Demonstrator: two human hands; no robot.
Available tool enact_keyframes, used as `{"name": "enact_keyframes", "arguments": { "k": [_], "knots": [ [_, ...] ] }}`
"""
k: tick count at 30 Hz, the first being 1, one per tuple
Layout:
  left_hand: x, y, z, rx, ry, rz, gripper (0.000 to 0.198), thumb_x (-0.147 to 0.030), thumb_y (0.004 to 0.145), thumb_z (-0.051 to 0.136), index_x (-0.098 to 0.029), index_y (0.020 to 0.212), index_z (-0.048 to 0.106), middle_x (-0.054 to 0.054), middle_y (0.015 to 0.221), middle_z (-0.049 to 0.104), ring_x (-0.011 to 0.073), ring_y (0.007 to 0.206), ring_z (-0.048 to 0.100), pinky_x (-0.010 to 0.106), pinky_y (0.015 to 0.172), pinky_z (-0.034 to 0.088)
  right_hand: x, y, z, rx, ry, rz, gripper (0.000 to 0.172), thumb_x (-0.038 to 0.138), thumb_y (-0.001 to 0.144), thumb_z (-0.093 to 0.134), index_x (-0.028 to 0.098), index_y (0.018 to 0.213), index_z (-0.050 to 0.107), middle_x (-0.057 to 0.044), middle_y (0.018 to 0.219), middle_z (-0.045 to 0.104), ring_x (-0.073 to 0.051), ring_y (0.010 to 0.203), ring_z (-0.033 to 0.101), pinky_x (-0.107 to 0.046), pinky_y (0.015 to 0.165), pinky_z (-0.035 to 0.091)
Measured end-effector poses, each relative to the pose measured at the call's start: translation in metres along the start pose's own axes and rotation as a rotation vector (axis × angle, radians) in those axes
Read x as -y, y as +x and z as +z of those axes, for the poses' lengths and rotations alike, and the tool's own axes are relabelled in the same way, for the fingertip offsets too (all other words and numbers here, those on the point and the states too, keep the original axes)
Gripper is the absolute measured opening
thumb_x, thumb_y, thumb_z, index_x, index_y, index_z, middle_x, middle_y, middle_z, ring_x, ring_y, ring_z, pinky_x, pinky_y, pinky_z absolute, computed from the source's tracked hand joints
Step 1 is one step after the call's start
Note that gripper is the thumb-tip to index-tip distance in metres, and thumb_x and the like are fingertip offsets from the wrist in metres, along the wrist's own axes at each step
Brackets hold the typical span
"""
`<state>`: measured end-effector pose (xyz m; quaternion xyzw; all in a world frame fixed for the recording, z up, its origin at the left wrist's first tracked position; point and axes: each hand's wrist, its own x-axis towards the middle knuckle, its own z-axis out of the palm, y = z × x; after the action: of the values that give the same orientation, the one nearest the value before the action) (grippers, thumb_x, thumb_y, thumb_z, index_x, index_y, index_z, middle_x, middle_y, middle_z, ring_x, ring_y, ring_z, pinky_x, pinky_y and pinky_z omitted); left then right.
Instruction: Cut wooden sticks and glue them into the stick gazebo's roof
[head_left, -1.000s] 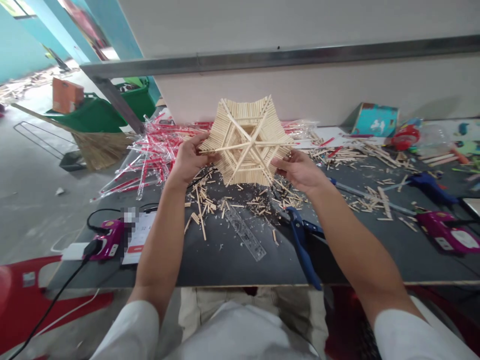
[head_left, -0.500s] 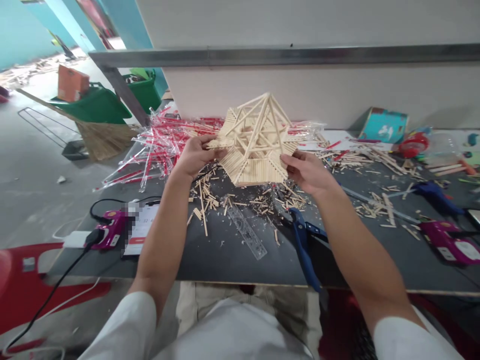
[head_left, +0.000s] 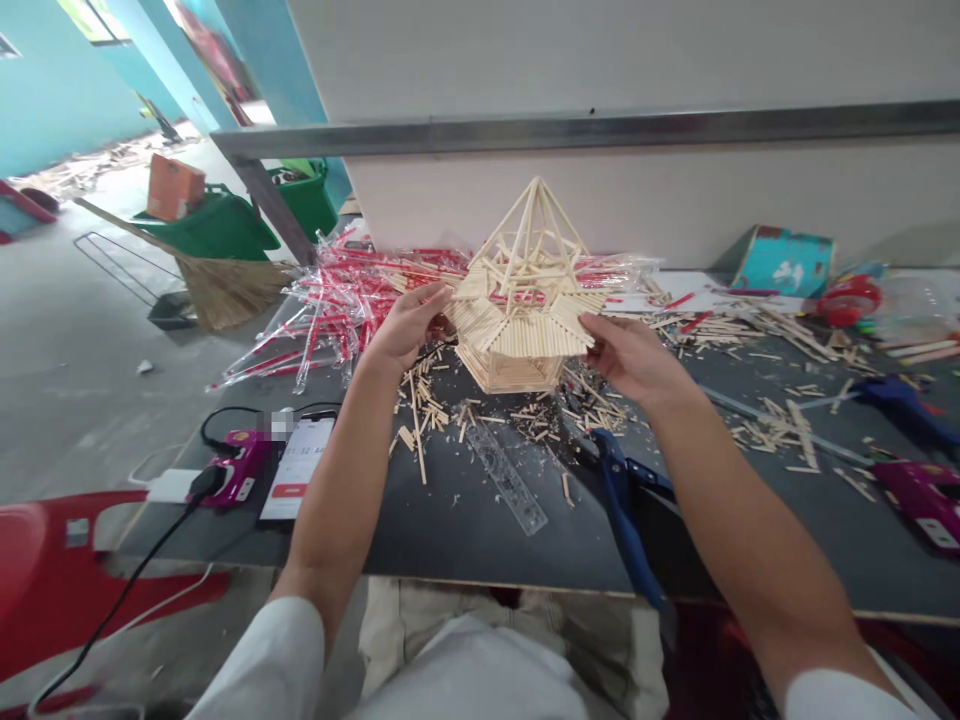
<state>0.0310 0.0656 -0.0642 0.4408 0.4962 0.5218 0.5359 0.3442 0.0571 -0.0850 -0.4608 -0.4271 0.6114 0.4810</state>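
Observation:
Between my hands is a model house of thin wooden sticks (head_left: 525, 330), upright, with slatted roof panels around it and an open pointed frame on top. My left hand (head_left: 415, 325) pinches the roof's left edge. On the opposite side my right hand (head_left: 628, 352) grips the roof's right edge. Beneath the roof, the stick-built base shows its hollow sides. Whether the base touches the table is hard to tell. Loose stick pieces (head_left: 536, 420) lie below it, along with a clear plastic ruler (head_left: 506, 475) and a blue-handled cutter (head_left: 622, 520).
Plastic-wrapped red packets (head_left: 330, 290) pile up at the back left. A phone (head_left: 300, 465) and a purple power socket (head_left: 238, 468) lie at the left. Farther right are more sticks (head_left: 787, 430), a blue glue gun (head_left: 904, 405) and a teal box (head_left: 787, 262). A metal rail (head_left: 562, 130) crosses behind.
The stick house has tipped from leaning toward me to upright, so its base now shows below the roof. Both hands stay on the roof edges. The view has shifted slightly.

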Motion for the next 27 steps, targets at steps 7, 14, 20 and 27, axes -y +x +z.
{"name": "enact_keyframes", "arguments": {
  "k": [7,14,20,27],
  "knots": [
    [0.008,0.007,-0.006,0.020,0.052,-0.035,0.042,-0.057,0.098,0.065,-0.017,0.107,0.072,0.007,0.083,0.071,0.0113,0.062,0.065,0.021,0.052,0.050,-0.005,0.001,0.004,-0.027,0.018,0.042,0.032,0.038,0.070,0.094,0.019,0.085,0.074,-0.001,0.084,0.073,-0.009,0.070,0.063,-0.019,0.062,0.056],
    [0.032,0.022,0.002,-0.129,0.082,0.061,0.015,-0.017,0.088,0.076,-0.014,0.099,0.067,-0.001,0.074,0.063,0.0055,0.052,0.055,0.016,0.047,0.048,-0.021,0.002,0.010,0.003,-0.061,0.092,0.024,0.030,0.078,0.088,0.018,0.080,0.067,0.001,0.071,0.066,-0.008,0.064,0.062,-0.019,0.060,0.055],
    [0.041,0.030,-0.004,-0.188,0.152,0.072,0.027,-0.014,0.086,0.077,-0.014,0.106,0.059,-0.001,0.074,0.065,0.0092,0.054,0.061,0.019,0.048,0.054,-0.025,0.004,0.007,0.049,-0.370,0.044,0.025,0.037,0.089,0.079,0.018,0.080,0.067,-0.005,0.073,0.072,-0.014,0.063,0.068,-0.025,0.057,0.056],
    [0.033,0.022,-0.025,-0.080,0.353,0.020,0.027,-0.030,0.086,0.080,-0.010,0.074,0.066,0.009,0.066,0.070,0.0130,0.051,0.067,0.021,0.048,0.057,-0.008,-0.007,-0.004,0.251,-0.590,0.129,0.033,0.051,0.087,0.077,0.020,0.076,0.075,-0.013,0.086,0.078,-0.023,0.074,0.073,-0.041,0.070,0.061]
  ]
}}
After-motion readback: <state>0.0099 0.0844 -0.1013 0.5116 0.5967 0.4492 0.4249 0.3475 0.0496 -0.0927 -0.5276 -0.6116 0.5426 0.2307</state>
